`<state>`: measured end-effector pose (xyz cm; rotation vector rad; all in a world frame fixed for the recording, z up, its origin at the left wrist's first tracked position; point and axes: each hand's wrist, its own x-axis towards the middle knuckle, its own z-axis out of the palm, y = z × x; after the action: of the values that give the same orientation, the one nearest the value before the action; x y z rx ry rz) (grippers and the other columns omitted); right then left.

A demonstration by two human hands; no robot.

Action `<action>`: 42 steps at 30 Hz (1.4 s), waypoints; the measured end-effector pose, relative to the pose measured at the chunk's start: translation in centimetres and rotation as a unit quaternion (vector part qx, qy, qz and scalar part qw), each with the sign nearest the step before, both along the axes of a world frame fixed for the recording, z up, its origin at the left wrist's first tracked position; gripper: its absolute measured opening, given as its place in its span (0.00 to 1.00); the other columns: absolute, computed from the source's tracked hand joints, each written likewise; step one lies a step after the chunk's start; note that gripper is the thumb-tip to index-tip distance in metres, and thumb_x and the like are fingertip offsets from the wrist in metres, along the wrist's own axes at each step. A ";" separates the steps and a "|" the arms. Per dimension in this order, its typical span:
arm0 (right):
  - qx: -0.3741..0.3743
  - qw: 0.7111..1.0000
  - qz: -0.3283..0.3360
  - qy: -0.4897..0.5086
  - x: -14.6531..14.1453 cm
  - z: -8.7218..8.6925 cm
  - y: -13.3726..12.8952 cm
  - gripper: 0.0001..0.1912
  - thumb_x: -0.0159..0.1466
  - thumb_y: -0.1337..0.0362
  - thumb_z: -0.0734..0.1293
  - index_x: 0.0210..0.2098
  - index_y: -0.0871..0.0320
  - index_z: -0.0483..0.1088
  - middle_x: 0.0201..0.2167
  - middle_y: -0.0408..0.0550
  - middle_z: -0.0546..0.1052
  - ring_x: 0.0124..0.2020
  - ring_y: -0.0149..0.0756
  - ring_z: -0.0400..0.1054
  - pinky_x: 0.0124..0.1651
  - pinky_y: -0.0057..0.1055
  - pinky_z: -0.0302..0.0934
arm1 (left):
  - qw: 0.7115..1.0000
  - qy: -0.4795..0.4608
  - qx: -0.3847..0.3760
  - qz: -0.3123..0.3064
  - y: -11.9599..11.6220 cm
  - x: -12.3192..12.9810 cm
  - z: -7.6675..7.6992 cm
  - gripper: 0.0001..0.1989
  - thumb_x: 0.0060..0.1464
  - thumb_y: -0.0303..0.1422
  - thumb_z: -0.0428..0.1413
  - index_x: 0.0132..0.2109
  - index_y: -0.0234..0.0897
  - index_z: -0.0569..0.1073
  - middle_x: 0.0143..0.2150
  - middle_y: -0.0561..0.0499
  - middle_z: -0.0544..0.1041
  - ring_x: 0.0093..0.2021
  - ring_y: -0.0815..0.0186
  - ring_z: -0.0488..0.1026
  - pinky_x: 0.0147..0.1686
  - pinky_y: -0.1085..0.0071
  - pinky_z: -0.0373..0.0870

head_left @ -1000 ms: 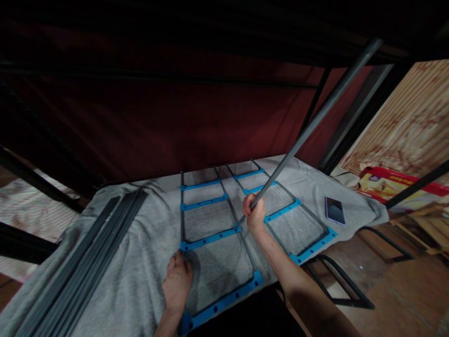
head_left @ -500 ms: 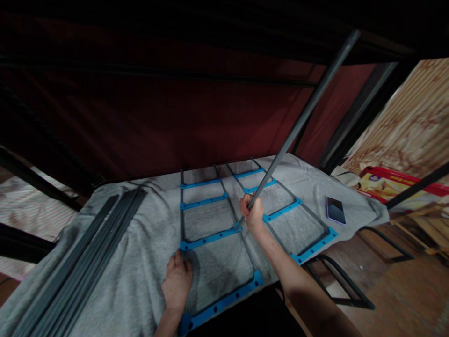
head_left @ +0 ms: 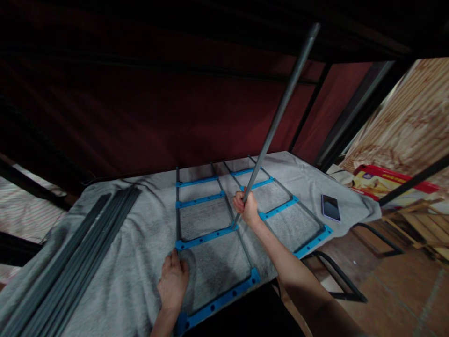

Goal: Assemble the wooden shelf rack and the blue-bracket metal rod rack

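My right hand [head_left: 248, 208] is closed round a long grey tube [head_left: 277, 117], which stands up at a slant. The tube's lower end meets the right end of a blue crossbar [head_left: 206, 238] on the left ladder-like frame. Curled over that frame's left grey side tube [head_left: 177, 222], just below the same crossbar's left end, is my left hand [head_left: 173, 281]; it partly hides the side tube. Beside it on the right lies a second frame of grey tubes and blue crossbars [head_left: 280, 208].
A bundle of loose grey tubes [head_left: 91, 248] lies on the left of the grey blanket [head_left: 140, 262]. A phone [head_left: 330, 208] rests near the right edge. Dark posts and a red curtain [head_left: 157, 121] enclose the back. A red and yellow box [head_left: 389, 182] is at the right.
The upper end of the held tube has swung left, so the tube stands steeper. My left hand stays at the side tube. The whole view has shifted slightly.
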<state>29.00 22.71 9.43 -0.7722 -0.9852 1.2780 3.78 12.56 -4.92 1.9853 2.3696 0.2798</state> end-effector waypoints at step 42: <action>0.052 0.976 -0.170 -0.124 -1.8 -1.9 1.2 0.21 0.59 0.54 0.64 0.16 0.54 0.53 0.14 0.35 0.53 0.17 0.26 0.47 0.21 0.28 0.43 | 1.000 0.003 0.016 -0.008 0.0 -0.1 -0.5 0.24 0.64 0.34 0.41 0.63 0.26 0.60 0.52 0.38 0.72 0.48 0.54 0.73 0.33 0.64 0.72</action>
<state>27.25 23.91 7.54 -0.9881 -1.0570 0.8413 3.73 12.61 -5.44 2.0227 2.3664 0.3137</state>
